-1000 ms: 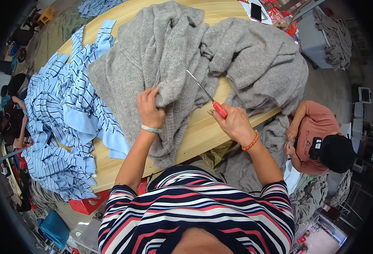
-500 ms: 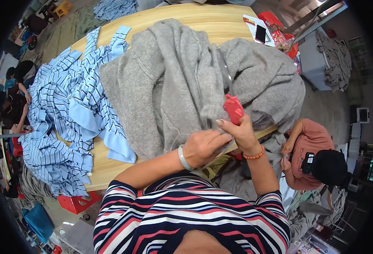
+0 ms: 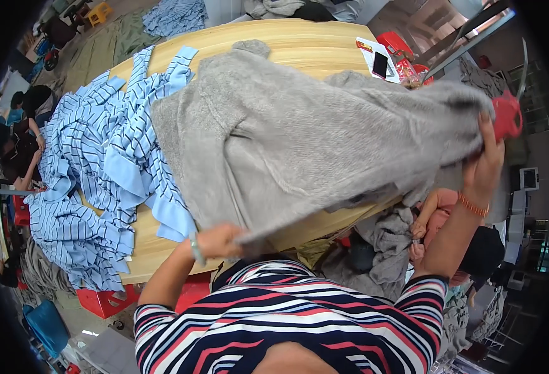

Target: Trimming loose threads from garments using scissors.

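A grey knitted garment [image 3: 324,124] is stretched at a slant over the table, lifted at its right end. My left hand [image 3: 221,242] is closed on its near edge, in front of my body; the fingers are slightly smeared by motion. My right hand [image 3: 485,165] reaches far out to the right, closed on the other end of the cloth. Red-handled scissors [image 3: 506,118] are in that same hand, their metal blade pointing up and away. Part of another grey knit piece [image 3: 355,80] shows behind the raised cloth.
Blue striped garments [image 3: 94,149] are heaped on the left of the wooden table [image 3: 299,40]. A phone [image 3: 380,64] lies on white packaging at the far right, beside red containers [image 3: 396,47]. A co-worker in pink [image 3: 439,212] sits close on the right. Red stools [image 3: 106,302] stand below.
My right hand has swung far right and up with the scissors, pulling the grey garment out across the table. My left hand has moved left and down, holding its near edge.
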Action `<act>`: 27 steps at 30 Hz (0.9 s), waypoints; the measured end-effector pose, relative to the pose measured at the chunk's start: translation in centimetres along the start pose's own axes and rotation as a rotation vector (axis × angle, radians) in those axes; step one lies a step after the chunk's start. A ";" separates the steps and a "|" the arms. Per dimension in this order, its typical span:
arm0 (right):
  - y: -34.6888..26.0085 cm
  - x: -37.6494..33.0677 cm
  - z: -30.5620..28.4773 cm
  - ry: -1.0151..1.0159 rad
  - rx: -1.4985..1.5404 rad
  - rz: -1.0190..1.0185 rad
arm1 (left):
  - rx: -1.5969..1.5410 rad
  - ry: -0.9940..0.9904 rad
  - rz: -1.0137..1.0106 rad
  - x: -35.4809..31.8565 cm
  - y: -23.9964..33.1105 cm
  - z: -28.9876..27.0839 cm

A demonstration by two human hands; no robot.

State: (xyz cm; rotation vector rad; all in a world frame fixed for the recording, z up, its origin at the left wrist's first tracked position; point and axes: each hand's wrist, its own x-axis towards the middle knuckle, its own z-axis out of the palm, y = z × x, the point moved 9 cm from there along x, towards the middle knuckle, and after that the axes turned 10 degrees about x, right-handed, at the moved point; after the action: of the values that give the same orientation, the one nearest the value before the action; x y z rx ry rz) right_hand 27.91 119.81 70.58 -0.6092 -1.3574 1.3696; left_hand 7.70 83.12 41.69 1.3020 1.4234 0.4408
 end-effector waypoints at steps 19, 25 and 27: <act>26.8 -10.6 8.5 -0.630 -0.739 0.364 | -0.039 1.319 -0.289 -2.3 -7.2 -12.0; 25.4 -15.5 9.3 -0.685 -0.755 0.317 | 0.599 1.230 -0.226 2.5 2.7 -12.3; 25.6 -16.7 10.0 -0.769 -0.758 0.423 | 0.663 1.277 -0.310 4.9 -1.2 -11.9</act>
State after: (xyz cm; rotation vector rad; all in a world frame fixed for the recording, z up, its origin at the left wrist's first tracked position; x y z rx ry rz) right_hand 15.87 106.33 44.00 -0.9513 -2.5358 1.4648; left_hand -2.06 91.51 42.36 1.2613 2.9852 0.6596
